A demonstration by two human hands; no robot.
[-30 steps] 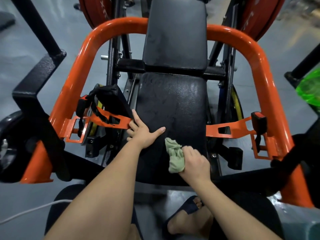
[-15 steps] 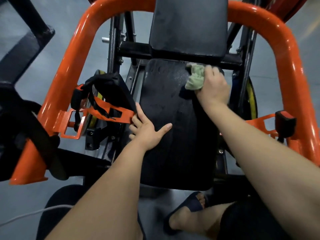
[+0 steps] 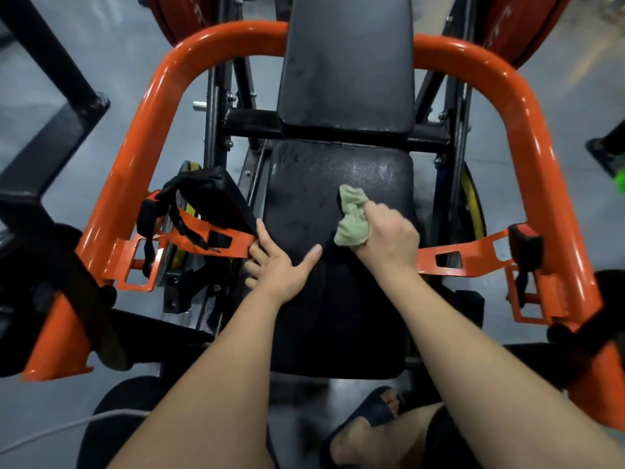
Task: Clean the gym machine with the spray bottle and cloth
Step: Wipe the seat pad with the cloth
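Observation:
The gym machine has a black seat pad (image 3: 318,184) with wet streaks near its far end, a black back pad (image 3: 345,69) above it and an orange tubular frame (image 3: 527,137) around both. My right hand (image 3: 389,238) grips a crumpled pale green cloth (image 3: 351,221) and presses it on the seat's middle right. My left hand (image 3: 280,265) rests flat on the seat's left edge, fingers spread, thumb pointing right. No spray bottle can be made out for certain.
Orange belt brackets flank the seat, the left one (image 3: 216,242) with a black strap bundle (image 3: 199,194), the right one (image 3: 473,252) with a buckle (image 3: 524,238). Red weight plates (image 3: 182,15) stand behind. My sandalled foot (image 3: 365,431) is on the grey floor. A green object (image 3: 620,177) shows at the right edge.
My right hand swept the cloth from the seat's near end up to its far right corner, then back down to the middle. My left hand stayed on the seat's left edge.

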